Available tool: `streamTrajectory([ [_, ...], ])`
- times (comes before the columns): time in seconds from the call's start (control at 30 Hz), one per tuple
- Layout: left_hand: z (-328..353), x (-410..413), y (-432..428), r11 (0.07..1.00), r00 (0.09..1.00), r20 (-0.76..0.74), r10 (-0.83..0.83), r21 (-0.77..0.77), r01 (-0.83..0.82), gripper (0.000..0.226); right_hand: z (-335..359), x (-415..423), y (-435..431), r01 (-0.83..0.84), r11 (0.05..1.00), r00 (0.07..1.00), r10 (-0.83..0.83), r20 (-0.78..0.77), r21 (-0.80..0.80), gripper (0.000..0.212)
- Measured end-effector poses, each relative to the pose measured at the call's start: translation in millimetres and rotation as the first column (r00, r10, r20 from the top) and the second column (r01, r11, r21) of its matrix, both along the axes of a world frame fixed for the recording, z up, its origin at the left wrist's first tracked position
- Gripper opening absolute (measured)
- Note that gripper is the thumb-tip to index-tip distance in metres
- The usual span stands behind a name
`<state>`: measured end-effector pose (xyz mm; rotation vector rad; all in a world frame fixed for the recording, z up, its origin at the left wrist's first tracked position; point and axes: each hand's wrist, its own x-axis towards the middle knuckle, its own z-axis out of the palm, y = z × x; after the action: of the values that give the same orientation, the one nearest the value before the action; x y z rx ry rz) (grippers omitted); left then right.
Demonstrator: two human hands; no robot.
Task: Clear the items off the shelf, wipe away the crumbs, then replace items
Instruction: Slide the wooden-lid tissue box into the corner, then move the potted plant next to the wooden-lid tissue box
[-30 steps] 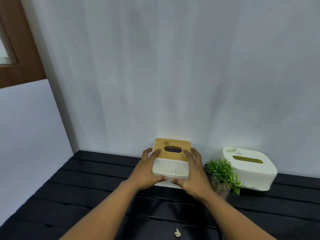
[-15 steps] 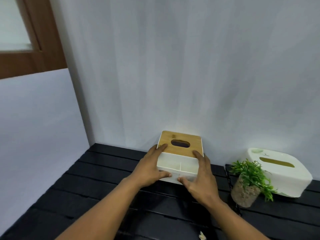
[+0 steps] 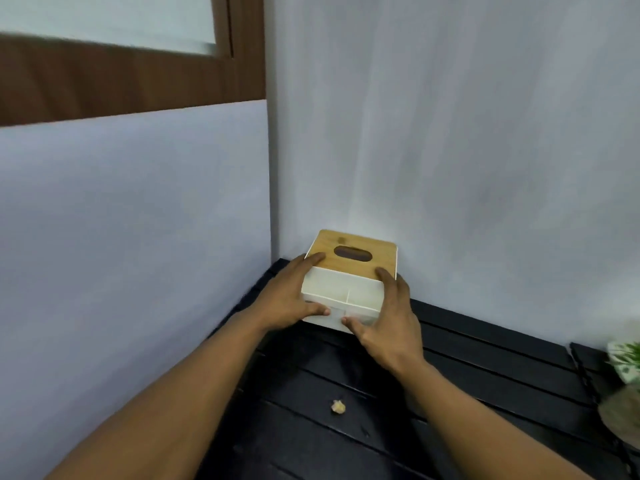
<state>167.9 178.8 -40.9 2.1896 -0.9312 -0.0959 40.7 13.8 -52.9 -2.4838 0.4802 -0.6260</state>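
Left hand (image 3: pixel 289 301) and right hand (image 3: pixel 393 322) clamp the bamboo-lid tissue box (image 3: pixel 346 287) from either side, thumbs on its front wall, holding it square in the slatted shelf's (image 3: pixel 485 358) back-left wall corner, probably parked clear of the crumb (image 3: pixel 337 407) for wiping.

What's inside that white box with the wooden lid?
Only darkness shows through the oval slot in the wooden lid. The white box has two open front sections, seemingly bare; the lid hides the rest.
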Motion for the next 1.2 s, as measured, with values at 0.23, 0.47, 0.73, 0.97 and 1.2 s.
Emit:
streamTrajectory([
  [0.23,-21.9,29.8,22.6,0.989,0.996,0.015,0.086,-0.119,-0.084,0.095,-8.0,29.6,18.1,-0.056,0.997,0.998,0.055,-0.014,-0.054,0.092],
  [0.47,-27.8,37.9,27.8,0.974,0.989,-0.025,0.145,-0.174,-0.147,0.098,-6.7,39.6,16.6,-0.074,0.997,0.997,0.073,-0.014,-0.02,0.104],
  [0.73,-10.1,17.9,30.2,0.978,0.974,0.106,0.202,-0.081,-0.194,0.103,10.2,14.6,10.0,-0.081,0.995,0.996,0.083,-0.037,0.051,0.113],
  [0.97,42.5,-54.3,-9.5,1.0,0.976,0.218,0.023,0.002,-0.024,0.085,49.1,-67.0,-29.5,0.054,0.994,0.998,-0.05,-0.038,0.098,0.08],
  [1.2,37.7,-179.3,-105.6,0.978,0.983,0.092,-0.16,0.151,0.145,0.082,45.0,-195.3,-90.5,0.21,0.963,0.978,-0.204,-0.053,0.171,0.049],
])
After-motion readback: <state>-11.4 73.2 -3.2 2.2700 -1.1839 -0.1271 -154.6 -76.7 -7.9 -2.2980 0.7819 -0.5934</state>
